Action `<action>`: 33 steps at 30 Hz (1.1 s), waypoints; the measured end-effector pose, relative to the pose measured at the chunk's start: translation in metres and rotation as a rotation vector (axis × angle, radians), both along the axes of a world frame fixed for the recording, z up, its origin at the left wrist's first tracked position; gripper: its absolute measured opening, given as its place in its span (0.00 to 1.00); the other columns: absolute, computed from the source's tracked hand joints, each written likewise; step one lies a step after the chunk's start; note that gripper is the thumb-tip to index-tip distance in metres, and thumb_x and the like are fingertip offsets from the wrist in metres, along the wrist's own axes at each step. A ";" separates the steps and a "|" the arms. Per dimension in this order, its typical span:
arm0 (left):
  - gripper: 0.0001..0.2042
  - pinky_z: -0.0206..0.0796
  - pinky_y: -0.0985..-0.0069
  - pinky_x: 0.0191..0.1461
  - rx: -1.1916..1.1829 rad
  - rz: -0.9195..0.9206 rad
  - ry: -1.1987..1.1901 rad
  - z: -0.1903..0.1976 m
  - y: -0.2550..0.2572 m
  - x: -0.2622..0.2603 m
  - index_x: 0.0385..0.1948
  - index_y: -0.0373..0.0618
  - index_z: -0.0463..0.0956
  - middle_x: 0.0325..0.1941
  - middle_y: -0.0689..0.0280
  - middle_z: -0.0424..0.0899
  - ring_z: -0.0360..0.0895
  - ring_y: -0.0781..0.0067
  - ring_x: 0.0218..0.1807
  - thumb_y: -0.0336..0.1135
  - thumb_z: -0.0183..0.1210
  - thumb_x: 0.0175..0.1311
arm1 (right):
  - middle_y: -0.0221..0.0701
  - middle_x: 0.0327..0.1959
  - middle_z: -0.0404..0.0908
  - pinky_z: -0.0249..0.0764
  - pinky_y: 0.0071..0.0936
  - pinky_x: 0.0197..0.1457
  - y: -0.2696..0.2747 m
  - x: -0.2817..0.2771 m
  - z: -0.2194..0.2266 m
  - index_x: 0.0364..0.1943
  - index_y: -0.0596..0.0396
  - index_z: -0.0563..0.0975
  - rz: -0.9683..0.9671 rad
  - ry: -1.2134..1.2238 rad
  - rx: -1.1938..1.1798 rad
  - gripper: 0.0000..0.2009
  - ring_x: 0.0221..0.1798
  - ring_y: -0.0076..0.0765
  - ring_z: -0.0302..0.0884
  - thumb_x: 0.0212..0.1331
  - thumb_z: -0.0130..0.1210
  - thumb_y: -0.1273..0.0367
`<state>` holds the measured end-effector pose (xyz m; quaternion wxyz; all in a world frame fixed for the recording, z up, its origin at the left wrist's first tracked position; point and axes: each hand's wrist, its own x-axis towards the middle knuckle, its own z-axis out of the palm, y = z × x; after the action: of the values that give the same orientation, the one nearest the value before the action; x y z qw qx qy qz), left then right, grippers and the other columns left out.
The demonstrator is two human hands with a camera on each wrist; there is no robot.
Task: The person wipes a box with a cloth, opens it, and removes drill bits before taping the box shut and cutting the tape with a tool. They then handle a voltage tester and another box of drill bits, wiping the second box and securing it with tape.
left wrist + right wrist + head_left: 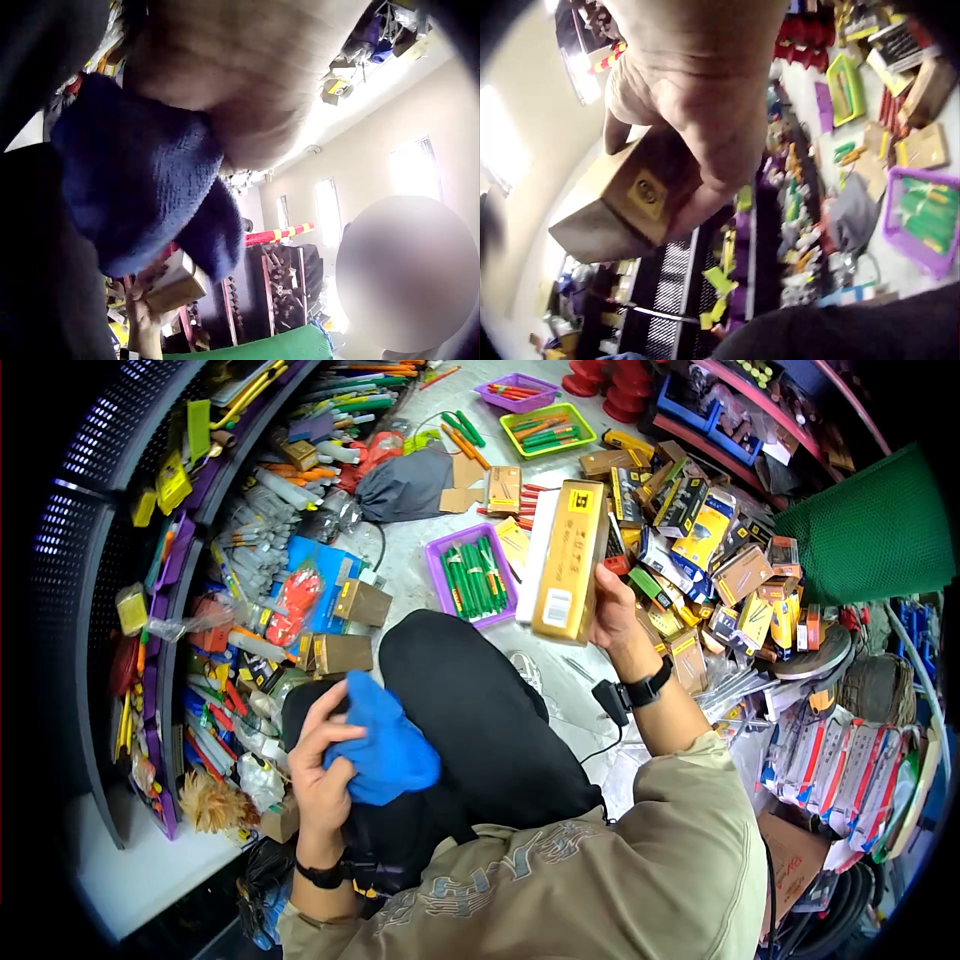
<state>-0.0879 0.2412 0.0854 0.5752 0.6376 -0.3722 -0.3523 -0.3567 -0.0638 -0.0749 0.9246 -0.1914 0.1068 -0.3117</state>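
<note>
My left hand (322, 775) grips a crumpled blue cloth (385, 745) over my dark trouser leg. In the left wrist view the cloth (142, 180) hangs in folds below the palm. My right hand (615, 615) holds a long yellow-and-white cardboard box (570, 560) upright above the floor, fingers along its right side. A barcode label shows near the box's lower end. In the right wrist view the box (622, 199) sits between thumb and fingers, with a small yellow logo on its brown face.
A purple basket (432, 560) of green markers stands on the floor ahead, with a lime basket (505, 422) farther back. Many small boxes (740, 575) are heaped at the right beside a green mesh roll (870, 525). Packaged goods and dark perforated shelving (95, 540) line the left.
</note>
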 end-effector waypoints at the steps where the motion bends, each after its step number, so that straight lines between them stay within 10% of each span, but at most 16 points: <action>1: 0.14 0.66 0.65 0.69 -0.009 -0.148 -0.102 0.006 -0.006 0.000 0.38 0.33 0.82 0.70 0.42 0.73 0.79 0.56 0.63 0.26 0.53 0.51 | 0.40 0.60 0.81 0.78 0.42 0.67 0.009 0.004 0.015 0.68 0.59 0.68 0.031 0.020 -0.032 0.31 0.61 0.43 0.82 0.65 0.62 0.57; 4: 0.13 0.68 0.60 0.67 -0.027 -0.327 -0.023 0.014 -0.009 -0.002 0.22 0.32 0.81 0.71 0.38 0.72 0.81 0.50 0.60 0.34 0.53 0.52 | 0.39 0.60 0.79 0.81 0.35 0.62 0.040 0.023 0.064 0.70 0.59 0.64 0.121 0.143 -0.241 0.35 0.60 0.36 0.82 0.64 0.62 0.57; 9: 0.35 0.78 0.76 0.34 0.103 -0.273 0.247 0.008 -0.007 -0.022 0.65 0.30 0.61 0.54 0.44 0.81 0.86 0.66 0.34 0.57 0.54 0.76 | 0.36 0.62 0.78 0.78 0.32 0.62 0.098 0.058 0.120 0.71 0.60 0.63 0.398 0.333 -0.467 0.35 0.61 0.31 0.80 0.68 0.63 0.55; 15: 0.27 0.71 0.78 0.58 0.088 -0.035 0.473 -0.010 -0.001 -0.031 0.59 0.27 0.70 0.52 0.55 0.84 0.83 0.73 0.52 0.46 0.59 0.74 | 0.32 0.52 0.83 0.80 0.26 0.47 0.131 0.068 0.117 0.67 0.56 0.69 0.554 0.410 -0.449 0.32 0.50 0.26 0.82 0.75 0.45 0.42; 27: 0.26 0.75 0.77 0.53 0.007 -0.142 0.319 -0.006 0.011 -0.026 0.58 0.27 0.70 0.49 0.52 0.86 0.85 0.72 0.48 0.47 0.57 0.75 | 0.26 0.42 0.83 0.79 0.23 0.42 0.136 0.060 0.133 0.57 0.58 0.76 0.478 0.411 -0.660 0.27 0.44 0.21 0.81 0.74 0.51 0.46; 30: 0.26 0.77 0.67 0.58 -0.012 -0.103 1.193 0.001 0.012 -0.027 0.63 0.34 0.72 0.55 0.54 0.85 0.86 0.63 0.51 0.50 0.46 0.79 | 0.30 0.53 0.80 0.79 0.27 0.50 0.120 0.063 0.117 0.65 0.58 0.69 0.347 0.269 -0.831 0.35 0.50 0.25 0.81 0.65 0.63 0.46; 33: 0.27 0.78 0.65 0.58 0.022 -0.213 1.412 -0.004 0.019 -0.018 0.63 0.34 0.72 0.56 0.51 0.84 0.86 0.60 0.52 0.51 0.47 0.78 | 0.37 0.70 0.69 0.65 0.38 0.75 0.111 0.071 0.114 0.76 0.53 0.56 0.206 0.240 -0.922 0.56 0.72 0.37 0.68 0.43 0.82 0.57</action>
<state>-0.1055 0.2597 0.0815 0.6348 0.2234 0.0325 -0.7390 -0.2854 0.0473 0.0395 0.7507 -0.6250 0.0441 -0.2093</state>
